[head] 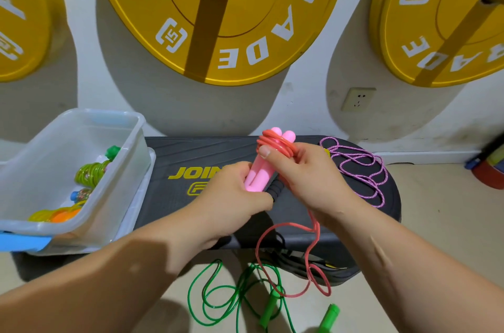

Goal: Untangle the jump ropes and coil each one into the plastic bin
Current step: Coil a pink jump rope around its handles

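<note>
Left hand (231, 196) grips pink handles (257, 177); right hand (311, 177) pinches red cord (266, 139) wound round them, above black surface (191, 152) marked "JOIN". Plastic bin (118, 191) at left. Yellow plate (259, 19) reads "RADE".

One wide-angle head camera I watched through, looked forward and down, close over the left hand (234, 196) and right hand (308, 177), wall (308, 114) just beyond.

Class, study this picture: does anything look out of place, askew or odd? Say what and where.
The green rope lies sprawled on the floor in front of the step, not on it, and the red cord hanging below the right hand loops across it. Nothing looks damaged.
</note>
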